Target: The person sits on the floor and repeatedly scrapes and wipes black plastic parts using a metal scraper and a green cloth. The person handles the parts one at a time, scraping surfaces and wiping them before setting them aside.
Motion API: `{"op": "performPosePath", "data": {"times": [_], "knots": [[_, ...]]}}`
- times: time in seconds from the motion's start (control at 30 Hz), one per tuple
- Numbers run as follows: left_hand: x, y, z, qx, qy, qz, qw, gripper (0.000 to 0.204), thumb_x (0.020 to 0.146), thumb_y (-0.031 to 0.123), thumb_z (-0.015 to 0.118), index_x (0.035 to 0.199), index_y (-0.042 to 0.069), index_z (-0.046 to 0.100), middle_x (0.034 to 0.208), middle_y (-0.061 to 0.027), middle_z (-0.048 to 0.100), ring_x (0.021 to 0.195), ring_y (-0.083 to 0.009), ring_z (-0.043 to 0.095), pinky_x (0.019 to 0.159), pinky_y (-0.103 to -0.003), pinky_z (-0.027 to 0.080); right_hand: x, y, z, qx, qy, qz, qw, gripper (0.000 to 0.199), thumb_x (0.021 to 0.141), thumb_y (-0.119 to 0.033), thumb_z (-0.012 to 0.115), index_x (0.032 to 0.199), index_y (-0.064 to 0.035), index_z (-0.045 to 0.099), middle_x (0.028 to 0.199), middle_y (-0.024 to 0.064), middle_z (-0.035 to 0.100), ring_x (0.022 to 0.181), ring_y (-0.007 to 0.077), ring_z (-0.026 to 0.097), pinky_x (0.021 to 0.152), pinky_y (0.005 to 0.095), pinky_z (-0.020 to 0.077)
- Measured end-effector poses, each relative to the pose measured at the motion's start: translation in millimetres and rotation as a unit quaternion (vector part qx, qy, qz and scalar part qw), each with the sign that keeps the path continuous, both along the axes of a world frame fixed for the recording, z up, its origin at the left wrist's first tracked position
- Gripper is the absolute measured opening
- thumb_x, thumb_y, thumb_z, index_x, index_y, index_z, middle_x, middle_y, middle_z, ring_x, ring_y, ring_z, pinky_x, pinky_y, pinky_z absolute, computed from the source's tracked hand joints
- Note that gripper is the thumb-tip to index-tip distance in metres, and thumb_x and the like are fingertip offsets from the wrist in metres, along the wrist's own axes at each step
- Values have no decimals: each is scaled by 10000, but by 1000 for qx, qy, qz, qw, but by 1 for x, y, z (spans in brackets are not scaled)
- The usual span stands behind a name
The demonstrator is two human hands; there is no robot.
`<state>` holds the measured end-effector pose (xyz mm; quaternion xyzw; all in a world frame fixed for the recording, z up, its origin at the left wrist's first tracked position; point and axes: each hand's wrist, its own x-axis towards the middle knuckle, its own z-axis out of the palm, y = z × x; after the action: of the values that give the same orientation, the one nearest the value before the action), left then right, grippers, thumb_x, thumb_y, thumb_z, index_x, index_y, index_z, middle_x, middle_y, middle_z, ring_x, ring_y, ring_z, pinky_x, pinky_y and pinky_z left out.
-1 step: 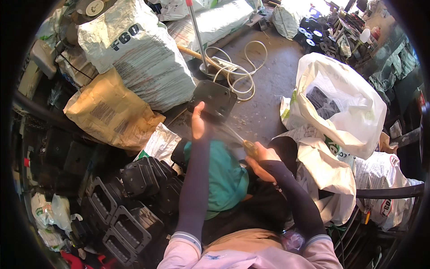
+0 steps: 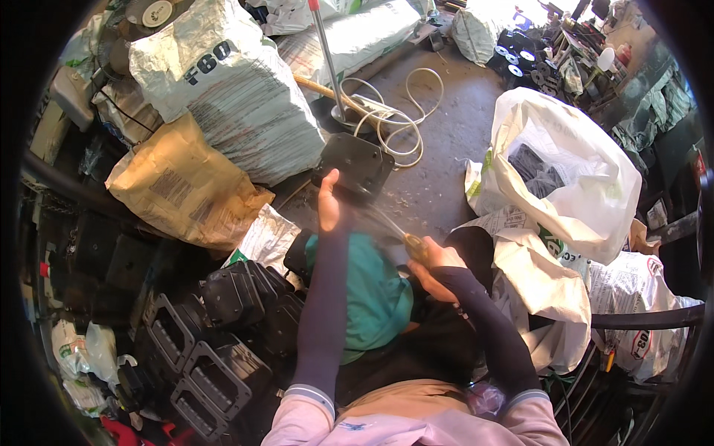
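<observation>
My left hand (image 2: 329,202) grips a flat, squarish black plastic housing (image 2: 358,165) by its near edge, thumb on top. My right hand (image 2: 439,266) is wrapped round the yellowish handle of a screwdriver (image 2: 416,249). Its thin metal shaft points up and left at the near side of the housing; the tip is blurred, so contact cannot be made out. Below both hands a teal cloth (image 2: 372,297) lies over my lap. Several similar black housings (image 2: 227,297) are stacked by my left forearm, some with open frames showing.
On the right stands an open white sack (image 2: 602,186) with dark parts inside. A brown paper bag (image 2: 190,186) and a large white sack (image 2: 238,97) stand at the left. A pale cable (image 2: 420,141) lies coiled on the floor beside a metal pole (image 2: 327,56).
</observation>
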<state>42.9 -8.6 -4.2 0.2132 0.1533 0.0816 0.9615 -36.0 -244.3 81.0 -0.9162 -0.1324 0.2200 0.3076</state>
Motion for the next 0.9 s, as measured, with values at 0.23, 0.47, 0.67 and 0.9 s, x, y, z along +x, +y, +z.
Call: {"op": "performPosePath", "data": {"times": [0.23,0.47,0.67,0.9], "knots": [[-1,-4,4,86,-25,16,996,394,889,243,618,1224,35,600,1164,-110,643,1103,-256,602,1000,-413,456,22,-18,-8,25,-48,-75,996,407,897,-242,656,1240,-39,572,983,249,690,918,423,681,784,437,532],[4,-15,8,276,-43,-4,960,327,857,106,657,1172,29,612,1065,-75,652,938,-178,629,842,-321,511,56,-29,12,144,-3,-119,982,380,901,-191,650,1242,-38,581,818,100,657,510,152,574,524,328,502],[3,-23,11,392,-62,-31,918,471,773,80,745,1203,-7,573,1028,-79,658,885,-166,646,772,-296,532,61,-21,34,144,-78,-38,986,397,900,-197,654,1252,-29,577,872,136,683,685,219,645,672,371,527],[2,-21,9,468,-55,-8,882,589,740,80,793,1255,-42,535,1099,-109,657,1002,-202,636,900,-324,509,43,-3,53,78,-50,18,996,401,882,-267,669,1211,-60,571,981,283,679,975,468,645,823,480,514]]}}
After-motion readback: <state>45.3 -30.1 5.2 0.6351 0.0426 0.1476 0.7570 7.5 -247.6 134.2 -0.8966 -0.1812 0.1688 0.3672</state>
